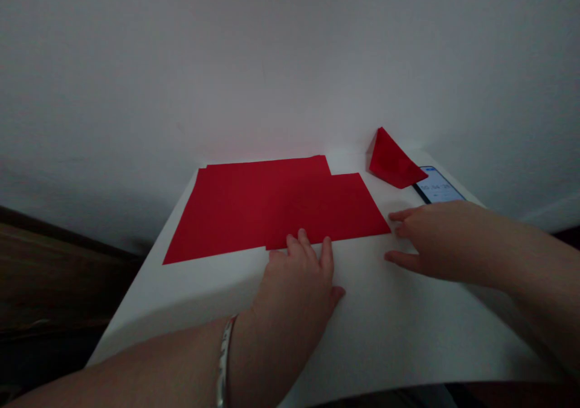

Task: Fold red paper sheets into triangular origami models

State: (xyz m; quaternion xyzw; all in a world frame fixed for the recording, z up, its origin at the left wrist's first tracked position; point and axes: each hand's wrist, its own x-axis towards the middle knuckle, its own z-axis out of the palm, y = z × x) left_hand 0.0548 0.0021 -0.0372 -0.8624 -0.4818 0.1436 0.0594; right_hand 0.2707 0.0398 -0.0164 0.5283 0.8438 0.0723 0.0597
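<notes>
Red sheets of paper [235, 208] lie flat and overlapping on the white table [217, 287]. One red sheet [330, 211] sticks out to the right of the rest. My left hand [301, 293], with a silver bangle at its wrist, rests its spread fingertips on that sheet's near edge. My right hand [435, 242] is just right of the sheet's near right corner, its thumb and fingers apart and nothing between them. Whether it touches the corner I cannot tell. Behind it stands a folded red paper piece [394, 160], tilted up to a point.
A phone [437, 185] showing a running timer lies at the back right, partly behind the folded paper and my right hand. A pale wall [272, 63] rises along the table's far side. Brown wooden furniture [58, 269] is at the left.
</notes>
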